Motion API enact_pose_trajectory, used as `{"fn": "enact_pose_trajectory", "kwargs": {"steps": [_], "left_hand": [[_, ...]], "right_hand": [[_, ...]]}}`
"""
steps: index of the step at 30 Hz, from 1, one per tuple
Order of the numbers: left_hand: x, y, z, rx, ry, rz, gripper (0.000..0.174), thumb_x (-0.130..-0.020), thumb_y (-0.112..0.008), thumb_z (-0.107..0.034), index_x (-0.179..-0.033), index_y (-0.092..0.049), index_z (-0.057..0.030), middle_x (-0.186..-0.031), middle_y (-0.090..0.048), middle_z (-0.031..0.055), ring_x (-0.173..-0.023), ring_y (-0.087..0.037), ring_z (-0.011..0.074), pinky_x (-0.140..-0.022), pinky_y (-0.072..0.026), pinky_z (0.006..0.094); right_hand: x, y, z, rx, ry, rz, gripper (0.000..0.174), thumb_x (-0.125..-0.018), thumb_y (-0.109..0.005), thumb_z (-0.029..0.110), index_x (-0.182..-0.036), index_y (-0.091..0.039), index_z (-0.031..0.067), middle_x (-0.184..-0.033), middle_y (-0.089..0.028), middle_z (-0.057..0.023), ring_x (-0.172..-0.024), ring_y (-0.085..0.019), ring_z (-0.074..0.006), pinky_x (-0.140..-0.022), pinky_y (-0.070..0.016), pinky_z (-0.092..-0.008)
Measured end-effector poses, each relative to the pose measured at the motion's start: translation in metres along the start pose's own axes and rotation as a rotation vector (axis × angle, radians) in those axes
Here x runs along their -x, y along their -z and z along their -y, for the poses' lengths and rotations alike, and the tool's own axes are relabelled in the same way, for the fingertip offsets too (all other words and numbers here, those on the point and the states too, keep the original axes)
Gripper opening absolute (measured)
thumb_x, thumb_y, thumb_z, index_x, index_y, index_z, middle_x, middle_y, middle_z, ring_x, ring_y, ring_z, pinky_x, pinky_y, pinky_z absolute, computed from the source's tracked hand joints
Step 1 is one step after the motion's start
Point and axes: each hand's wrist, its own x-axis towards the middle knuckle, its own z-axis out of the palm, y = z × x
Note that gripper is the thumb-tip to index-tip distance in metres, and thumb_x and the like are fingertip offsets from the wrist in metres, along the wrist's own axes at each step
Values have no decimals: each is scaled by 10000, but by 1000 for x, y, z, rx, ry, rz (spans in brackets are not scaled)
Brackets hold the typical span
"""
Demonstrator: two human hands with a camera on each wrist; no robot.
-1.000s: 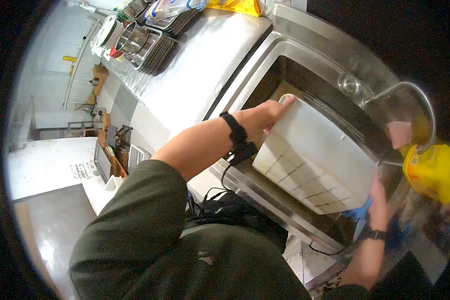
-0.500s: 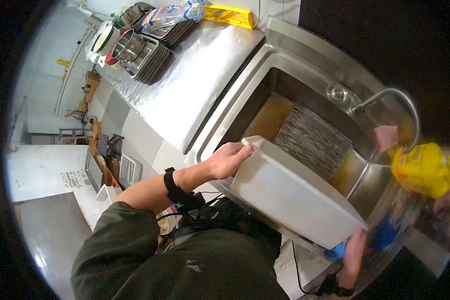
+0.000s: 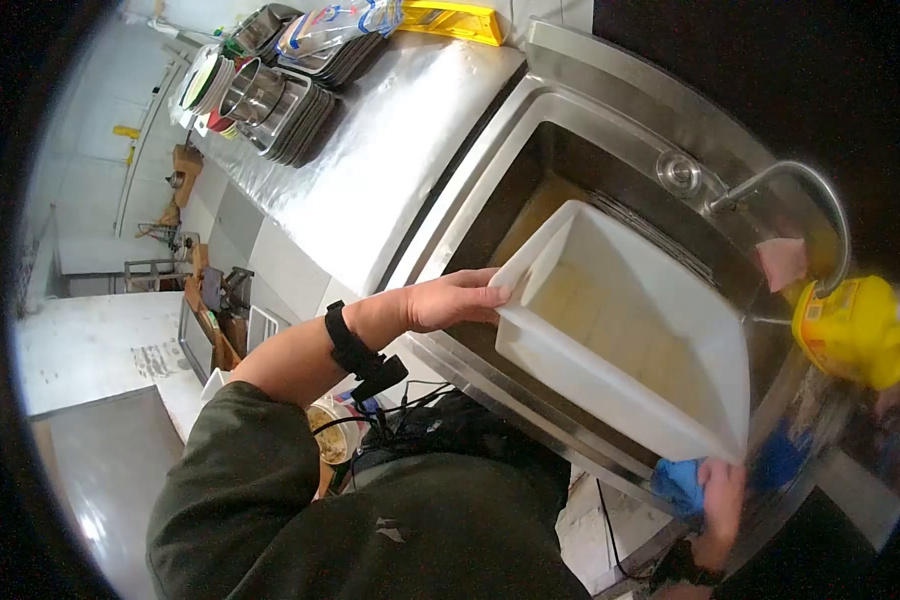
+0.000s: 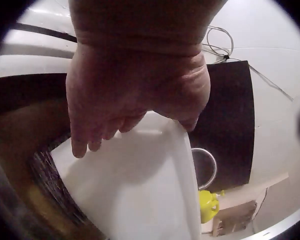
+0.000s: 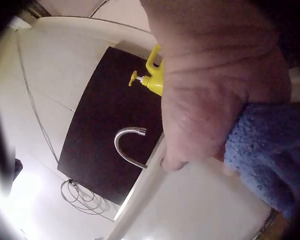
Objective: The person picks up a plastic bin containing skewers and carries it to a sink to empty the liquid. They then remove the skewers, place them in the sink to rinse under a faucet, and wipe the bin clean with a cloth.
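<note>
A deep white plastic tub is held tilted over the sink, its hollow inside facing the head camera. My left hand grips the tub's rim at its left end, the thumb on the edge; the left wrist view shows the fingers along the tub wall. At the lower right corner my right hand holds the tub along with a blue cloth. The cloth bunches beside that hand in the right wrist view. Behind the tub, thin dark sticks lie in brownish water in the basin, partly hidden.
A curved metal faucet and a yellow pump bottle stand at the right, with a pink cloth near them. On the counter at the left are stacked metal trays. A bucket sits below my left arm.
The tub first came toward me from over the basin, baring the sticks, then went back partly over them. It has turned from showing its outside to showing its inside, both hands still holding it.
</note>
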Motion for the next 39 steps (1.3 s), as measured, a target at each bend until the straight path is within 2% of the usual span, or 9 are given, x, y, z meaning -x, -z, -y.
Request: {"fn": "enact_pose_trajectory", "kwargs": {"steps": [5,11,17,21,24,26,29,32,39], "left_hand": [[-2,-1,0,-16,40,41,711,-884,-539,-408,-1396,-235,-20,-1334,-406,97,-1241,-366,181,-1057,-271,317],[-18,8,23,25,41,90,714,-867,-565,-404,-1406,-237,-70,-1337,-408,71,-1243,-361,182,-1054,-264,320],[-49,22,52,-3,230,-52,711,-846,-588,-413,-1416,-245,-164,-1337,-407,111,-1247,-363,279,-1004,-312,492],[-61,27,61,-49,328,-22,662,-869,-569,-371,-1411,-252,-159,-1333,-407,137,-1204,-423,310,-978,-365,476],[-63,18,62,84,342,-83,586,-897,-538,-301,-1383,-280,-99,-1304,-426,171,-1122,-504,327,-946,-423,436],[-68,15,67,366,210,-187,484,-906,-532,-233,-1297,-361,-4,-1155,-542,128,-973,-592,260,-817,-521,376],[-77,8,63,315,114,-320,435,-901,-538,-224,-1196,-427,75,-1087,-561,152,-931,-602,244,-762,-543,342],[-81,5,62,179,161,-429,398,-896,-542,-214,-1140,-476,94,-999,-587,148,-856,-616,234,-711,-551,333],[-85,-1,80,103,181,-483,357,-893,-540,-210,-1099,-521,81,-956,-612,132,-813,-622,242,-664,-549,325]], "right_hand": [[-5,-2,-2,49,46,2,255,-827,-449,148,-628,-474,-9,-539,-454,-61,-526,-451,-179,-516,-355,-338],[-23,-8,-6,71,35,11,211,-852,-472,144,-710,-511,-7,-563,-471,-43,-527,-450,-152,-503,-349,-316],[-58,-34,-34,-129,-28,-12,221,-894,-507,201,-914,-562,-12,-601,-477,-18,-529,-429,-104,-489,-334,-269],[-63,-51,-54,-405,-78,16,198,-884,-521,175,-964,-562,-1,-643,-471,3,-572,-419,-96,-515,-336,-255],[-63,-55,-63,-557,-104,37,172,-868,-531,148,-968,-564,12,-667,-470,16,-594,-412,-90,-529,-331,-245],[-62,-54,-59,-611,-122,43,161,-859,-536,135,-966,-567,18,-677,-470,21,-601,-409,-86,-535,-327,-240],[-61,-46,-51,-649,-161,66,167,-848,-546,125,-976,-562,19,-684,-472,27,-596,-404,-78,-529,-319,-231],[-65,-39,-69,-491,-119,149,177,-847,-553,129,-983,-568,17,-685,-471,32,-587,-397,-73,-524,-312,-222],[-10,-16,-48,-568,-337,-87,240,-881,-563,210,-1029,-611,27,-621,-440,22,-552,-382,-66,-508,-294,-217]]}}
